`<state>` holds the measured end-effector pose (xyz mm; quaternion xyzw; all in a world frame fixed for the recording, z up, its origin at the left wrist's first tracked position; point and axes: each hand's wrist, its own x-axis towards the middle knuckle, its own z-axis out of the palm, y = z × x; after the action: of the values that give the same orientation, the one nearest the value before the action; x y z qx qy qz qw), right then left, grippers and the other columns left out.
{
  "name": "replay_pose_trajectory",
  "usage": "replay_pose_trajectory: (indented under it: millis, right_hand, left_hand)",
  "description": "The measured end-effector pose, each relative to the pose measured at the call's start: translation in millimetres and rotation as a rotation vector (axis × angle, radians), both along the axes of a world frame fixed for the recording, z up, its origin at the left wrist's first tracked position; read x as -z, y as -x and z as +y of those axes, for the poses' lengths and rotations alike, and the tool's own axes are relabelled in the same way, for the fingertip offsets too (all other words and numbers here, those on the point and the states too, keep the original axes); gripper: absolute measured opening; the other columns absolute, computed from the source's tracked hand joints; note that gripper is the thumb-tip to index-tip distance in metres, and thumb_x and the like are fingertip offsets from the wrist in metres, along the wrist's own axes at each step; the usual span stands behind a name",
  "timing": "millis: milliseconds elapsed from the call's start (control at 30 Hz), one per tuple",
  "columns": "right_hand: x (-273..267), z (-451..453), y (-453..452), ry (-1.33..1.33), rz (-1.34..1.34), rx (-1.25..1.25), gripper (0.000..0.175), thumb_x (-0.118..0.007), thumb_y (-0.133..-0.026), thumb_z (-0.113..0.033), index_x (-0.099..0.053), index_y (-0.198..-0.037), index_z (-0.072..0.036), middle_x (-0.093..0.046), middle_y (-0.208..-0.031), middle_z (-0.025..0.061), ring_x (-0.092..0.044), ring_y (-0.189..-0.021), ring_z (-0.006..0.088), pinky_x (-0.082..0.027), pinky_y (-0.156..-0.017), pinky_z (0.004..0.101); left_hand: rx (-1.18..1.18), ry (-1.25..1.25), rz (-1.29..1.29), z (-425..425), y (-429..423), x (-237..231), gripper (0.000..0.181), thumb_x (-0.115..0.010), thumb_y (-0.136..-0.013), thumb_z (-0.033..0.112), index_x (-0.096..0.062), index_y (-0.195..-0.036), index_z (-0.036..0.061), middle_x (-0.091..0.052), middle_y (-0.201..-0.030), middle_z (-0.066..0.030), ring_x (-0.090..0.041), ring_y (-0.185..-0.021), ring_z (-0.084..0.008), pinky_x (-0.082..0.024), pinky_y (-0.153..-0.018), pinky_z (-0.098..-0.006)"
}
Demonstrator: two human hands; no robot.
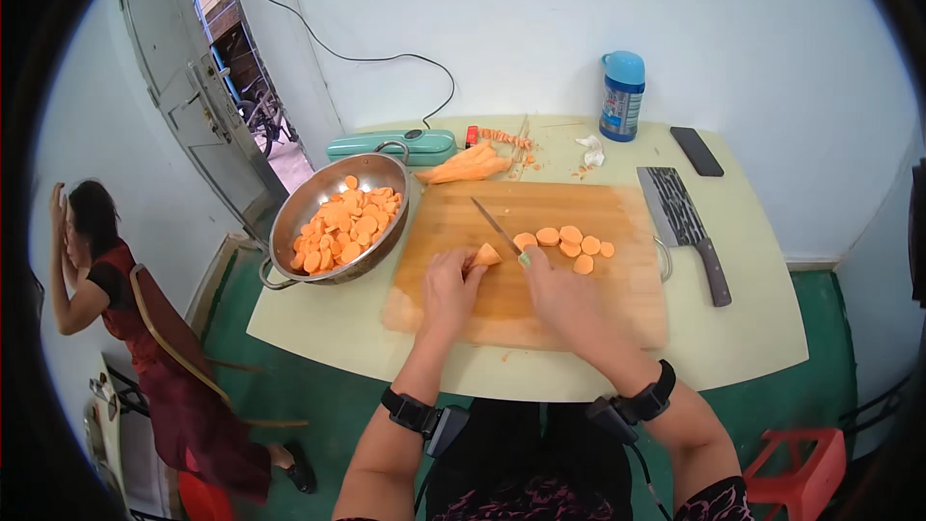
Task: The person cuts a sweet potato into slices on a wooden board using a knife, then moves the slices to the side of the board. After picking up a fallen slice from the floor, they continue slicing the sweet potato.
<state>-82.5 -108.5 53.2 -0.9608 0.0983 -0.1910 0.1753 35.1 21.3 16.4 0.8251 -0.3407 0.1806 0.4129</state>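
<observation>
My left hand [450, 288] is closed on an orange carrot piece [486, 255] on the wooden cutting board [448, 213]. In my right hand [557, 289] is a narrow-bladed knife [495, 224], its green handle mostly hidden by the fingers and its blade pointing up and left, just right of the piece. Several round carrot slices [570, 234] lie on the board beyond my right hand. Left of the board stands a two-handled metal pan [338, 170] holding many carrot slices [351, 221]. A cleaver [678, 213] with a dark handle lies at the board's right edge.
Behind the board are peeled carrots [470, 163], peelings [503, 137], a teal appliance [391, 147] with a black cord, and crumpled tissue [593, 150]. A blue bottle [622, 98] and black phone [696, 151] stand and lie farther right. A person sits at left; a red stool [799, 467] is at lower right.
</observation>
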Motion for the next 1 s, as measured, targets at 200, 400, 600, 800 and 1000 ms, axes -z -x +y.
replay_pose_trajectory:
  millis: [200, 400, 600, 800, 1000]
  right_hand:
    - [1, 8, 11, 0.162, 0.000, -0.035, 0.017, -0.046, -0.091, -0.019, -0.045, -0.088, -0.002, -0.058, -0.060, 0.0115, -0.059, -0.050, 0.0275, -0.046, -0.043, 0.0379]
    - [7, 7, 11, 0.196, -0.016, -0.069, 0.017, -0.047, -0.090, -0.018, -0.045, -0.084, -0.003, -0.058, -0.059, 0.0127, -0.059, -0.049, 0.0276, -0.046, -0.042, 0.0364]
    - [9, 10, 11, 0.191, -0.011, -0.066, 0.017, -0.046, -0.090, -0.018, -0.045, -0.083, -0.003, -0.057, -0.058, 0.0132, -0.059, -0.049, 0.0278, -0.045, -0.042, 0.0368]
    - [14, 12, 13, 0.247, -0.006, -0.049, 0.016, -0.048, -0.091, -0.018, -0.043, -0.084, -0.004, -0.055, -0.056, 0.0113, -0.058, -0.048, 0.0277, -0.044, -0.041, 0.0370]
    - [15, 13, 14, 0.185, -0.054, -0.089, 0.013, -0.049, -0.085, -0.009, -0.040, -0.078, -0.003, -0.051, -0.053, 0.0113, -0.055, -0.045, 0.0257, -0.042, -0.039, 0.0341]
  left_hand:
    - [0.018, 0.006, 0.005, -1, 1, -3, 0.018, -0.070, -0.069, 0.004, -0.062, -0.085, -0.0001, -0.059, -0.074, -0.0134, -0.055, -0.072, -0.0299, -0.044, -0.066, -0.0377]
    - [0.000, -0.012, -0.029, -3, 1, -3, 0.020, -0.070, -0.069, 0.005, -0.063, -0.087, -0.0001, -0.060, -0.075, -0.0133, -0.055, -0.073, -0.0299, -0.044, -0.067, -0.0381]
    - [-0.006, -0.026, -0.053, -1, 2, -4, 0.018, -0.070, -0.068, 0.004, -0.064, -0.084, -0.0010, -0.061, -0.077, -0.0140, -0.055, -0.074, -0.0306, -0.045, -0.067, -0.0382]
    - [0.008, -0.020, -0.053, 0, 5, -7, 0.018, -0.069, -0.068, 0.002, -0.063, -0.084, -0.0016, -0.061, -0.076, -0.0146, -0.055, -0.073, -0.0314, -0.045, -0.066, -0.0382]
    - [0.019, -0.043, -0.076, -2, 7, -7, 0.016, -0.069, -0.069, 0.002, -0.063, -0.083, -0.0018, -0.061, -0.074, -0.0148, -0.055, -0.071, -0.0317, -0.045, -0.065, -0.0387]
